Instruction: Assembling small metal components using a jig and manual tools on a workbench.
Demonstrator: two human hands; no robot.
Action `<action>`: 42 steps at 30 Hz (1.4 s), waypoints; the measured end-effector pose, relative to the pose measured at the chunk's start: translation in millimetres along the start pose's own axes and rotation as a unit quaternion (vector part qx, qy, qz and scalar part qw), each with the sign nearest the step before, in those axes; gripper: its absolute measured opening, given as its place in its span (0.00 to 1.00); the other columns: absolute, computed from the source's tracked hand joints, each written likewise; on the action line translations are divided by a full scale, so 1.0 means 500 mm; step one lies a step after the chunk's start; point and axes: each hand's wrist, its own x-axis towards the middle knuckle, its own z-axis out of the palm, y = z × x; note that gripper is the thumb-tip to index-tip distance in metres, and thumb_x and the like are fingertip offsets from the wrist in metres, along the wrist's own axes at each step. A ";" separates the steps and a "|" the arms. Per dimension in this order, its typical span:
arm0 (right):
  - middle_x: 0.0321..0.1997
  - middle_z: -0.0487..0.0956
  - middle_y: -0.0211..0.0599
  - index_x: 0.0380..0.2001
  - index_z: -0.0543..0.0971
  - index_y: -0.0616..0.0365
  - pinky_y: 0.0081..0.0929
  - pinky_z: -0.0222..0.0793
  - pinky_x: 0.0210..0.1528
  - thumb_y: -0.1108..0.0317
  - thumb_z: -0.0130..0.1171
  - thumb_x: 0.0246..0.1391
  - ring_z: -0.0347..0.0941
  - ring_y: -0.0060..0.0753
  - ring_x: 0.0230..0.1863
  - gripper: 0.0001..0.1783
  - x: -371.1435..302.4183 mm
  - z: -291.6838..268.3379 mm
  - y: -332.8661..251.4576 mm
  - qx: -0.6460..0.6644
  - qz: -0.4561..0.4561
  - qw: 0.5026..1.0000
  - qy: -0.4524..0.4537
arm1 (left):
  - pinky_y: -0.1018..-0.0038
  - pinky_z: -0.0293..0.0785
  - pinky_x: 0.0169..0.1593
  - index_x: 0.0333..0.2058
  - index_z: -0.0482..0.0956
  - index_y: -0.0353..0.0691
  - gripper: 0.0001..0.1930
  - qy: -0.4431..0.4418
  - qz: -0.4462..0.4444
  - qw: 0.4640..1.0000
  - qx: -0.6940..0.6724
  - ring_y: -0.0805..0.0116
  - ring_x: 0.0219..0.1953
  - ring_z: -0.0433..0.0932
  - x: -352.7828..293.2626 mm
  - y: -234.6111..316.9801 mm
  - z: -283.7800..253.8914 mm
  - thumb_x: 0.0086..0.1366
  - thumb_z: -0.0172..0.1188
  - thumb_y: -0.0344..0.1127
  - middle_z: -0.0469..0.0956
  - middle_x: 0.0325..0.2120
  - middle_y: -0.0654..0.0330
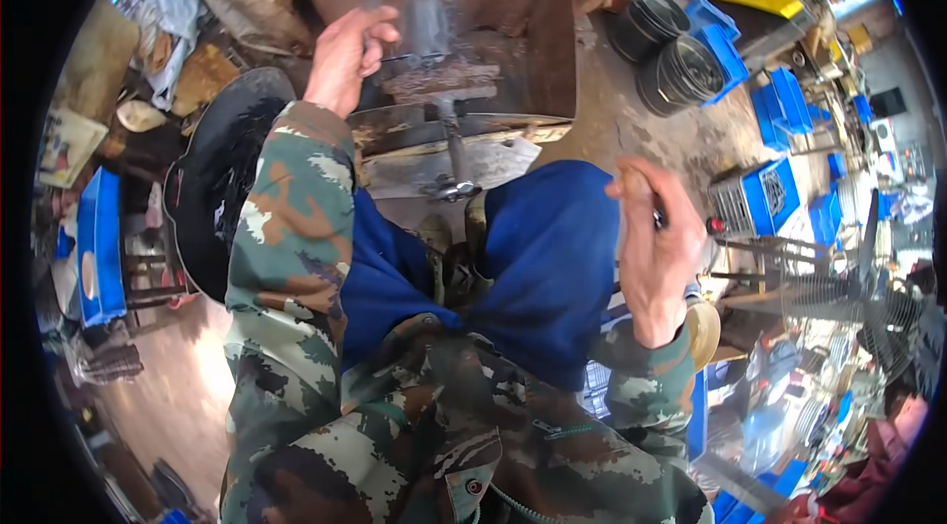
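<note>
My left hand (347,55) reaches forward with curled fingers, left of a grey metal block (427,28). A blurred grey strip shows just beyond its fingertips, and a thin dark piece lies between hand and block; which of these it grips I cannot make out. The block sits by a worn, rough wooden piece (444,84), with a metal bar (454,144) running from there toward my knees. Raised at the right, beside my knee, my right hand (656,243) is closed. A small dark, shiny bit shows between its fingers; the rest is hidden.
A rusty metal sheet (554,50) walls the right of the work spot. Black buckets (681,75) and blue bins (769,193) stand at the right. A standing fan (868,297) is farther right. Left of my arm is a black curved seat-like thing (202,198); a person's sleeve (868,475) shows lower right.
</note>
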 end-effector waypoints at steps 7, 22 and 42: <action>0.45 0.79 0.38 0.44 0.78 0.56 0.39 0.75 0.43 0.80 0.54 0.48 0.78 0.49 0.43 0.18 0.100 0.193 0.031 -0.058 -0.171 0.948 -0.261 | 0.82 0.53 0.22 0.43 0.79 0.35 0.13 -0.007 0.007 1.000 -0.022 0.82 0.17 0.58 -0.006 -0.001 0.005 0.67 0.52 0.37 0.76 0.27 0.64; 0.56 0.77 0.42 0.48 0.77 0.58 0.38 0.75 0.53 0.78 0.66 0.47 0.74 0.49 0.56 0.22 0.049 0.323 0.071 -0.018 -0.200 0.917 -0.344 | 0.81 0.57 0.22 0.34 0.81 0.37 0.10 0.051 0.044 0.990 -0.123 0.81 0.19 0.63 -0.025 0.019 0.067 0.64 0.53 0.34 0.78 0.22 0.62; 0.34 0.79 0.30 0.44 0.79 0.63 0.25 0.67 0.36 0.59 0.57 0.64 0.70 0.22 0.33 0.16 0.508 0.492 0.079 0.090 -0.016 0.984 -0.154 | 0.61 0.72 0.27 0.31 0.80 0.30 0.10 0.212 0.256 0.940 0.074 0.50 0.22 0.79 -0.013 0.023 0.110 0.58 0.58 0.32 0.75 0.18 0.42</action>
